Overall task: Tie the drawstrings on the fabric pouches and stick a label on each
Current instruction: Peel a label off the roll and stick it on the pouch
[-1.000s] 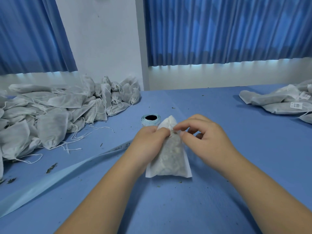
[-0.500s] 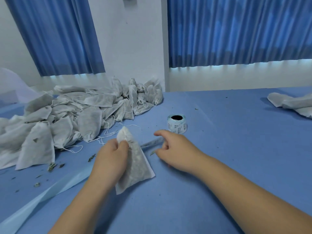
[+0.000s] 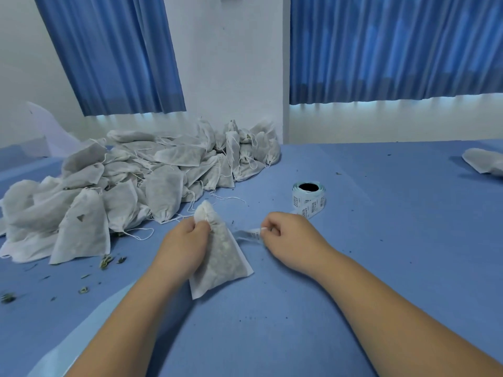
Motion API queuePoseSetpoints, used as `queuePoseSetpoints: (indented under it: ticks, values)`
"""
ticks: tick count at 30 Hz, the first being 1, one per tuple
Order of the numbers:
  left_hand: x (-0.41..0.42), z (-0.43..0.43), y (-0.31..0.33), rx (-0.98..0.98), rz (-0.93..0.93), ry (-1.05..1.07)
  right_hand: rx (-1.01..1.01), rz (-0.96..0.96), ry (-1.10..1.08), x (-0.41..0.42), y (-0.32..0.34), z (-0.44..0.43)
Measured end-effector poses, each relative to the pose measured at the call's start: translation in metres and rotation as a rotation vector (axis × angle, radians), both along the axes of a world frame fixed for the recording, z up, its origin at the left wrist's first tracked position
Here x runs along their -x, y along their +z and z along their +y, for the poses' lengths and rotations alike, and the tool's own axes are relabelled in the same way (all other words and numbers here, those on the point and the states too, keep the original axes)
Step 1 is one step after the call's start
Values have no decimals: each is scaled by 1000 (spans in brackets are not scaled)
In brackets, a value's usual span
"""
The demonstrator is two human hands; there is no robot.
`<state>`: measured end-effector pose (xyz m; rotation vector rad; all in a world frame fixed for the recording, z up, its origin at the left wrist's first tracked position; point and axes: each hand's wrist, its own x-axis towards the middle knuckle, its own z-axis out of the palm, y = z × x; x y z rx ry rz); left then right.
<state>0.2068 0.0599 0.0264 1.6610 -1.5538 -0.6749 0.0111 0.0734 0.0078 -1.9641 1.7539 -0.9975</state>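
A white fabric pouch point(image 3: 221, 263) filled with dried herbs stands tilted on the blue table, its gathered neck pointing up and away. My left hand point(image 3: 185, 240) grips it just below the neck. To its right, my right hand point(image 3: 285, 232) pinches the loose end of the label strip point(image 3: 249, 235), which runs from the label roll point(image 3: 309, 198) standing behind that hand. The strip's end hangs between the hand and the pouch.
A big heap of white pouches point(image 3: 130, 186) with loose drawstrings fills the table's back left. More pouches point(image 3: 483, 161) lie at the far right edge. A long strip of pale backing paper point(image 3: 81, 330) trails toward the front left. Dried herb crumbs point(image 3: 106, 261) are scattered around.
My left hand carried the pouch to the left of centre and still grips it. My right hand let go of the pouch's neck, reached to the label strip and now pinches its end.
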Motion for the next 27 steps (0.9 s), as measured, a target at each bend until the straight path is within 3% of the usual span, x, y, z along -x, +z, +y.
queuePoseSetpoints:
  ticks: [5, 12, 27]
  values:
    - [4, -2, 3, 42, -59, -50, -4, -36, -2, 5, 4, 2]
    - [8, 8, -7, 73, 99, -46, -11, -6, 154, -13, 5, 15]
    - [5, 18, -9, 112, 90, -118, 56, -49, 124, -14, 10, 20]
